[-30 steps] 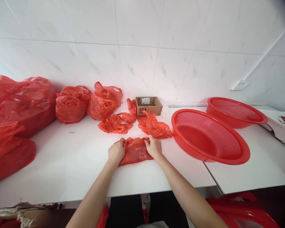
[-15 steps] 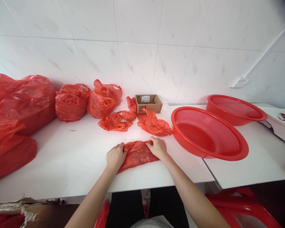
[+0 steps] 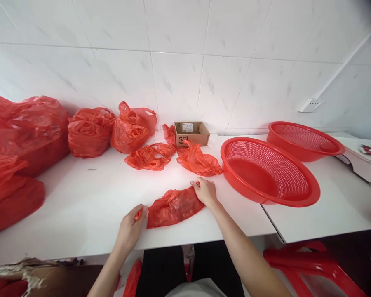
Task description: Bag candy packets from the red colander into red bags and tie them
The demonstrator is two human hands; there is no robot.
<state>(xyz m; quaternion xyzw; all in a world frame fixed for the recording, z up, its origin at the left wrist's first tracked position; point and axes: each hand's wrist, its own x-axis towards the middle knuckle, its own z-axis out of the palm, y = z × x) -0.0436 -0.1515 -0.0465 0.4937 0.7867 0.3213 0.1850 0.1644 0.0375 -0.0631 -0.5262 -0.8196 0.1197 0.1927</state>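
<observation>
A thin red plastic bag [image 3: 176, 206] with something inside lies stretched on the white table near its front edge; its contents show only dimly through the film. My left hand [image 3: 132, 225] grips the bag's left corner, a bit of red film poking out of the closed fingers. At the upper right corner, my right hand [image 3: 205, 192] pinches the film between thumb and fingers. Just beyond lie two crumpled red bags, one on the left [image 3: 148, 157] and one on the right [image 3: 199, 160].
A small cardboard box [image 3: 191, 138] stands by the wall. To the right are two red plastic baskets, a near one [image 3: 266, 175] and a far one [image 3: 306, 142]. Several filled red bags [image 3: 91, 134] line the left side. A red stool [image 3: 312, 264] stands below the table.
My left hand has moved left and toward me, pulling the bag's left end out so it lies wider and slanted. My right hand has stayed at the right corner.
</observation>
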